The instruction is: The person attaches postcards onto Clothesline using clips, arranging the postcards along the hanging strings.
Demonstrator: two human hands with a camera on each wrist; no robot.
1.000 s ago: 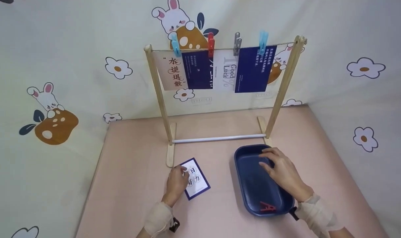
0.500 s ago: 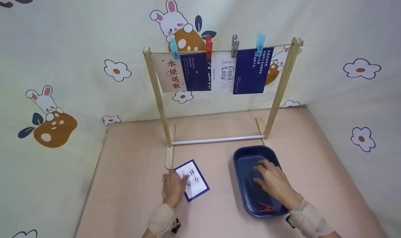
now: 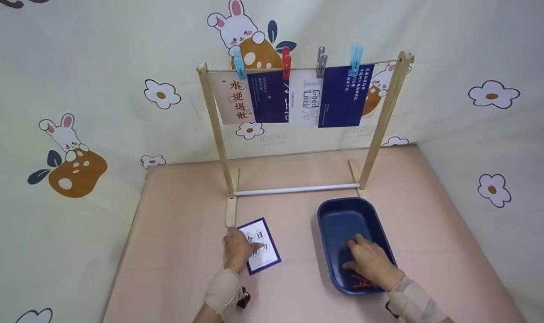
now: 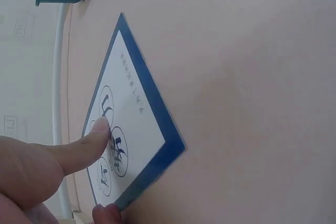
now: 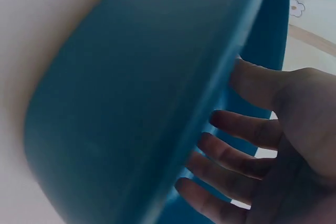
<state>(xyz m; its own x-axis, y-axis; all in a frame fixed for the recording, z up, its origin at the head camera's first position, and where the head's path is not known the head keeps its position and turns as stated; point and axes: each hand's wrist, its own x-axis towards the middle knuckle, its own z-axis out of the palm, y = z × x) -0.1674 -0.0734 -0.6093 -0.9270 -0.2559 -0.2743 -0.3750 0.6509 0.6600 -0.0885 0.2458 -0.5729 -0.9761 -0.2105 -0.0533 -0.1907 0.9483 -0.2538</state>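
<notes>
A white card (image 3: 266,258) with a blue border and dark characters lies on the pink surface. My left hand (image 3: 238,249) pinches its left side; in the left wrist view the thumb (image 4: 97,135) presses on the printed face and a fingertip (image 4: 107,214) sits at the card's edge. My right hand (image 3: 371,260) reaches down into a deep blue tray (image 3: 341,215), fingers apart and loosely bent. Just below that hand, at the tray's near end, lies a red clothespin (image 3: 361,282), partly covered by it. In the right wrist view the tray wall (image 5: 121,98) hides the clothespin.
Behind stands a wooden frame (image 3: 218,134) with a white bottom bar (image 3: 296,189). Several cards hang from its string, held by light blue (image 3: 239,63), red (image 3: 286,63) and grey clothespins (image 3: 321,63). Patterned cloth walls (image 3: 446,134) enclose the surface.
My right hand has moved down within the tray toward the red clothespin. My left thumb has come further over the card, which has shifted slightly.
</notes>
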